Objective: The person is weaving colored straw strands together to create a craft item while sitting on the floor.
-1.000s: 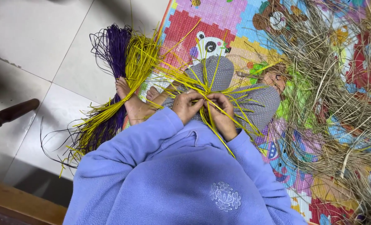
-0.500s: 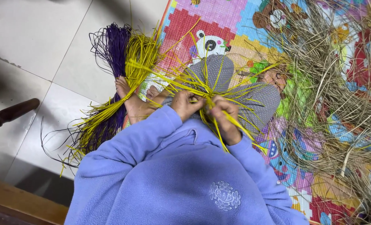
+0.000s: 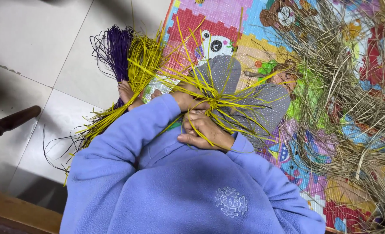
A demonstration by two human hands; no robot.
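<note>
Both hands work at a knot of yellow strips (image 3: 218,104) held above the grey dotted trouser legs (image 3: 261,108): the left hand (image 3: 188,99) is closed around the gathered strands, and the right hand (image 3: 205,132), just below it, has its fingers curled over several strips. How tightly the right hand pinches them cannot be told, as strands cover its fingertips. Left of the knot lie a loose yellow bundle (image 3: 140,65) and a purple bundle (image 3: 114,47) on the white floor tiles (image 3: 32,43); right of it, dry straw (image 3: 352,95) covers the coloured play mat (image 3: 196,17).
</note>
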